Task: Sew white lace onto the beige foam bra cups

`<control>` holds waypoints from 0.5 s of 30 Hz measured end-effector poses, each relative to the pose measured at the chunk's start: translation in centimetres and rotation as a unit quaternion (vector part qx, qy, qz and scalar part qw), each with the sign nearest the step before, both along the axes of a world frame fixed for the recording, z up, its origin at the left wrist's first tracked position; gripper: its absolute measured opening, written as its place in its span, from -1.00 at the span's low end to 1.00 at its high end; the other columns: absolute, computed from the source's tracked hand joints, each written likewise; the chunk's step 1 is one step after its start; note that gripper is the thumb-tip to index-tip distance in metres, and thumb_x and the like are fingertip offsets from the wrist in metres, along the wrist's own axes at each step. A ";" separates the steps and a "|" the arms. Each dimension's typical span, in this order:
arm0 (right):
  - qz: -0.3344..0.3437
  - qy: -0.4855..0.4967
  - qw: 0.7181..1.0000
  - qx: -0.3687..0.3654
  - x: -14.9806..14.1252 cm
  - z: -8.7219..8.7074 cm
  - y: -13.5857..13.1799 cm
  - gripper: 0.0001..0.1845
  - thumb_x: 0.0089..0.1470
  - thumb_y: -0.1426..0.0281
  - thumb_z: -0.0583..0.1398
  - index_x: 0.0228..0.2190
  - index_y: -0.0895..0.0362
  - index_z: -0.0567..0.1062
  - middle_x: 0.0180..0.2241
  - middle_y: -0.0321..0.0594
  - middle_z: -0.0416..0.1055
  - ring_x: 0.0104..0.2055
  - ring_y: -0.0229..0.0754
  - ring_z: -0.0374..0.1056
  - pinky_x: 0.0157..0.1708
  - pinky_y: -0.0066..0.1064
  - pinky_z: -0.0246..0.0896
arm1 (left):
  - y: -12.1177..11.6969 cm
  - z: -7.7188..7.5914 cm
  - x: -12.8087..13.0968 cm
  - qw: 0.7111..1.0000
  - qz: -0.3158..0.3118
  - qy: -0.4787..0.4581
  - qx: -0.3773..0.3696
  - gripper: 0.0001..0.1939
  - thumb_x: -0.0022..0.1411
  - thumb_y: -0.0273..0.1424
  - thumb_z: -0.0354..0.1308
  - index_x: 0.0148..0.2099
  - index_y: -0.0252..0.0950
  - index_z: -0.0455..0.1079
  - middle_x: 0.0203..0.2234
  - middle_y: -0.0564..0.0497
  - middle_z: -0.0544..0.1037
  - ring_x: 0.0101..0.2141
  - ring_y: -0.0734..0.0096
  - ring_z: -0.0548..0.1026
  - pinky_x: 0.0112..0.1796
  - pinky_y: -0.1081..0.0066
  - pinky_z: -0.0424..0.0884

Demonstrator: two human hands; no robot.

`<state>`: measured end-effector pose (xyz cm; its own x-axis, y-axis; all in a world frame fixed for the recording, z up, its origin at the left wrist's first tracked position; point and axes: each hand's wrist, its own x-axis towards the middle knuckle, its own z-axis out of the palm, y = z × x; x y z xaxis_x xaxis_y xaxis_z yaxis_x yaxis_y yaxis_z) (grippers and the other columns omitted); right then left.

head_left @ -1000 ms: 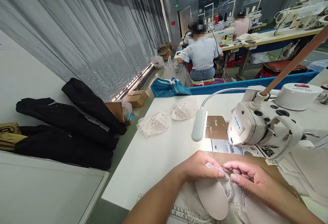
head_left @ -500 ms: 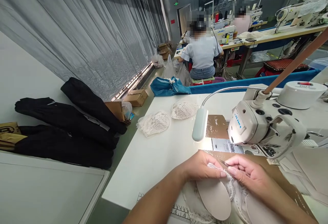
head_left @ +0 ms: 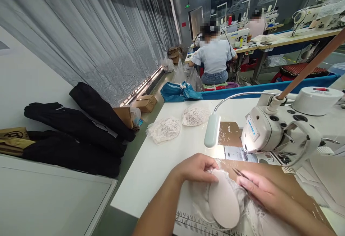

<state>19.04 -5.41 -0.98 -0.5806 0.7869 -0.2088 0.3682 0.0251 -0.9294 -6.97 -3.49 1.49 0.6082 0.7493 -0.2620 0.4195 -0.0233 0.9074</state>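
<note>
My left hand pinches the upper edge of a lace bra piece, thumb on top. A smooth, pale oval bra pad lies over the lace, its top just right of my left thumb. In my right hand is a pair of slim dark tweezers, tips pointing up and left, a little apart from the pad. Gathered lace trim runs below my right hand. Part of the lace is hidden under the pad and hands.
A white sewing machine stands at the right, with a lamp beside its head. Two lace cups lie farther back on the white table. A printed ruler runs along the front. A person sits beyond.
My hands have moved apart. The left has shifted left and turned the pad more upright, while the tweezers have come away from the lace edge and show more fully.
</note>
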 end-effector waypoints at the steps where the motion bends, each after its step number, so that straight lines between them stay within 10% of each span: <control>1: -0.028 0.008 1.000 -0.004 -0.3 -0.1 0.0 -0.58 0.22 0.00 0.04 -0.33 0.07 0.45 -0.26 -0.20 0.46 -0.15 -0.03 0.37 -0.13 -0.31 0.28 | -0.1 -0.1 0.3 1.000 0.000 -0.013 0.001 -0.65 0.05 -0.21 0.31 -0.18 -0.33 0.49 -0.49 0.11 0.36 -0.46 0.52 0.26 -0.43 0.52 0.16; 11: 0.064 0.055 0.995 -0.060 0.5 -1.2 0.5 -0.49 0.10 -0.08 0.09 -0.54 0.10 0.26 -0.54 -0.37 0.11 -0.47 -0.25 0.03 -0.49 -0.40 -0.04 | -0.8 1.3 1.3 0.994 0.071 -0.078 0.014 -0.80 0.11 -0.34 0.27 -0.24 -0.37 0.49 -0.37 0.01 0.50 -0.33 0.41 0.40 -0.28 0.47 0.29; 15: -0.069 -0.028 0.996 0.049 0.3 -0.9 0.7 -0.48 0.17 -0.05 0.00 -0.59 0.07 0.19 -0.55 -0.34 0.12 -0.45 -0.20 0.10 -0.46 -0.39 0.04 | -1.0 1.4 1.8 0.993 0.069 -0.092 0.007 -0.81 0.11 -0.34 0.27 -0.26 -0.38 0.48 -0.39 0.01 0.49 -0.36 0.42 0.39 -0.32 0.48 0.28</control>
